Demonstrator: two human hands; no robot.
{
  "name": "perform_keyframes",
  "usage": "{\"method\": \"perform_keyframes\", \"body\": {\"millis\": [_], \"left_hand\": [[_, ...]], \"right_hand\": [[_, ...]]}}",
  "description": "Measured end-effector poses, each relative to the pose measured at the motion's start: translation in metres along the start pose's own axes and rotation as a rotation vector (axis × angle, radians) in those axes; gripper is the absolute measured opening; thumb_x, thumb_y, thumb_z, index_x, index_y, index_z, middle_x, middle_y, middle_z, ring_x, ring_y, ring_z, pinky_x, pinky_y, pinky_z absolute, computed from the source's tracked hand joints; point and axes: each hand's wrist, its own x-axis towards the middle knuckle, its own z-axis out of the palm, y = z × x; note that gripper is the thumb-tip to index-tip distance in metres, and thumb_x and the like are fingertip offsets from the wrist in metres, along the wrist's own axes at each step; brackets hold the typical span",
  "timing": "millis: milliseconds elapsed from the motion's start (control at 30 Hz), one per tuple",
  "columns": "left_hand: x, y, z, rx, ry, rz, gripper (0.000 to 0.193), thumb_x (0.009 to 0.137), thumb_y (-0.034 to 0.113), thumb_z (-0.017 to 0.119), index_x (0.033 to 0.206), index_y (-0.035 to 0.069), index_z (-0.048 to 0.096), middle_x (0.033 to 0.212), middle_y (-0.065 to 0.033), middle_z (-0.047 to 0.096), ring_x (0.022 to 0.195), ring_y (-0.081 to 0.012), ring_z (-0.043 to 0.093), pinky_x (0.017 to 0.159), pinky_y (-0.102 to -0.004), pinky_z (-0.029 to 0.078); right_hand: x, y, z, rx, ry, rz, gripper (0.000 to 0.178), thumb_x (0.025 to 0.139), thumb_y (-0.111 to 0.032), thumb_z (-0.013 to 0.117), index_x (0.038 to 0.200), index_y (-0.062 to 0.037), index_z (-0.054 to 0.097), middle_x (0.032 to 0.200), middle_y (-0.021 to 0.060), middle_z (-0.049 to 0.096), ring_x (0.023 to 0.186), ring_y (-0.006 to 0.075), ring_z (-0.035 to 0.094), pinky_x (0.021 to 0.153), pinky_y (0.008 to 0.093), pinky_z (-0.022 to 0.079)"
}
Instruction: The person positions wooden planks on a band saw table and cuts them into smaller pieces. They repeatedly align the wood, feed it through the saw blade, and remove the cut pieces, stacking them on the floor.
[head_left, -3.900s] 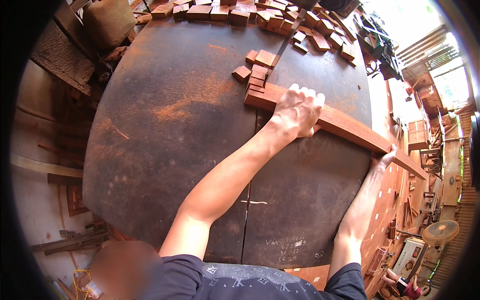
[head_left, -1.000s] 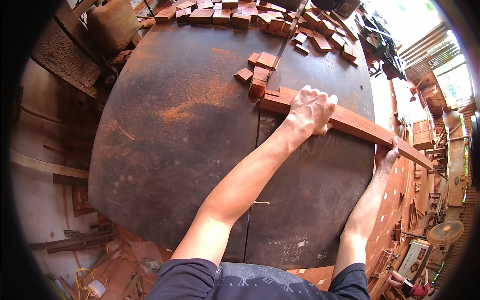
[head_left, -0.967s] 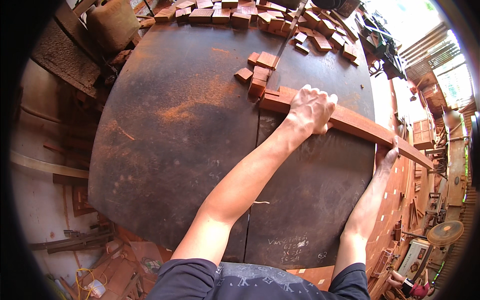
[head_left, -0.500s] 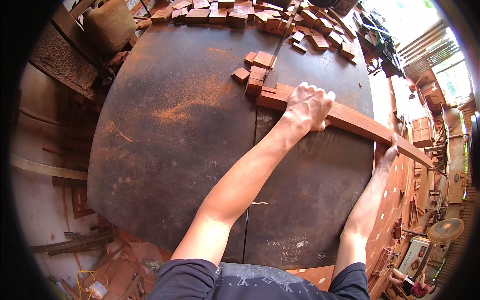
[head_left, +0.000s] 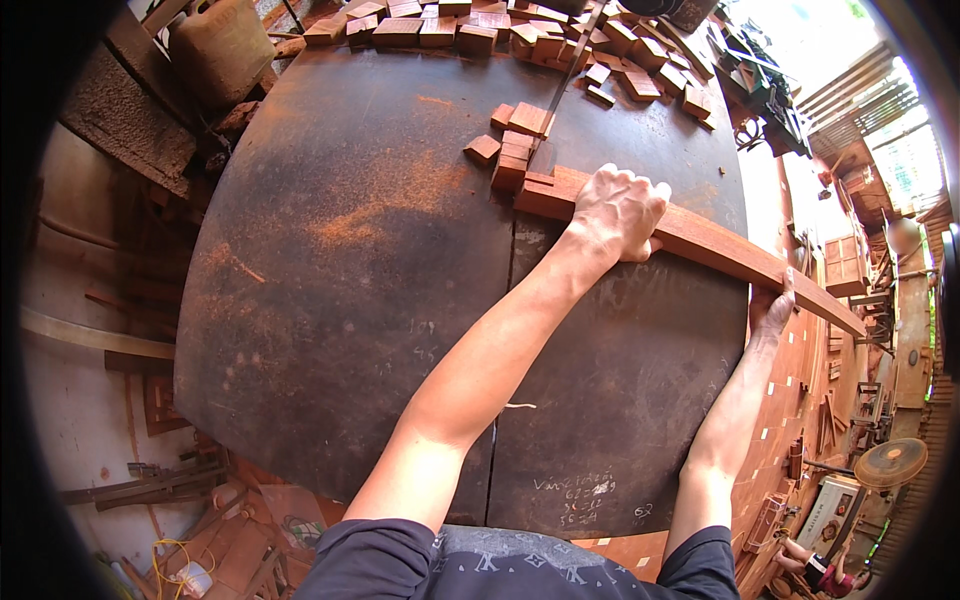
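A long reddish-brown wooden beam [head_left: 715, 239] lies across the right part of a dark metal saw table [head_left: 400, 320] and sticks out past its right edge. My left hand [head_left: 618, 212] is closed over the beam near its left end, knuckles up. Farther along, at the table's right edge, my right hand [head_left: 772, 305] grips the beam from the near side and below, its fingers partly hidden. The thin band saw blade [head_left: 567, 85] comes down to the beam's left end, where a cut shows. Several small cut wood blocks [head_left: 528, 120] sit just left of the blade.
Many wood offcuts [head_left: 478, 38] are heaped along the table's far edge. Sawdust [head_left: 370, 205] is spread over the table's left half. Standing to the far left is a dusty plastic jug [head_left: 222, 55]. A round fan [head_left: 890, 463] and a seated person [head_left: 825, 575] are at lower right.
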Motion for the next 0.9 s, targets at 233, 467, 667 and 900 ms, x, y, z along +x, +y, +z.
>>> {"method": "perform_keyframes", "body": {"millis": [233,467,667,900], "left_hand": [[-0.001,-0.002,0.001,0.011,0.020,0.012,0.050,0.083,0.043,0.089,0.113,0.007,0.071,0.099,-0.0151,0.079,0.100,-0.0320,0.077,0.094,-0.0423,0.055],[0.002,-0.002,0.000,0.036,-0.005,0.016,0.050,0.084,0.044,0.088,0.113,0.007,0.071,0.098,-0.0152,0.079,0.098,-0.0321,0.078,0.092,-0.0420,0.057],[0.003,-0.003,0.001,0.029,0.000,0.016,0.050,0.084,0.045,0.088,0.113,0.007,0.071,0.099,-0.0153,0.078,0.099,-0.0321,0.077,0.093,-0.0421,0.056],[0.003,-0.005,0.002,0.041,0.012,0.022,0.050,0.085,0.046,0.087,0.112,0.007,0.070,0.100,-0.0152,0.078,0.101,-0.0320,0.077,0.094,-0.0424,0.056]], "right_hand": [[0.003,0.001,-0.005,-0.003,0.029,0.016,0.058,0.107,-0.030,0.059,0.155,0.0007,0.047,0.148,0.0219,0.060,0.138,0.0339,0.060,0.120,0.0508,0.049],[0.004,0.002,-0.009,-0.021,-0.001,0.003,0.059,0.107,-0.030,0.059,0.156,0.0008,0.046,0.148,0.0217,0.060,0.137,0.0328,0.061,0.119,0.0491,0.050],[0.006,0.002,-0.010,0.001,-0.007,0.018,0.060,0.107,-0.030,0.060,0.157,0.0008,0.045,0.149,0.0213,0.060,0.138,0.0326,0.060,0.119,0.0498,0.049],[0.007,0.002,-0.014,0.031,-0.052,0.029,0.047,0.103,-0.028,0.069,0.142,-0.0037,0.056,0.136,0.0150,0.068,0.125,0.0288,0.068,0.110,0.0455,0.058]]}}
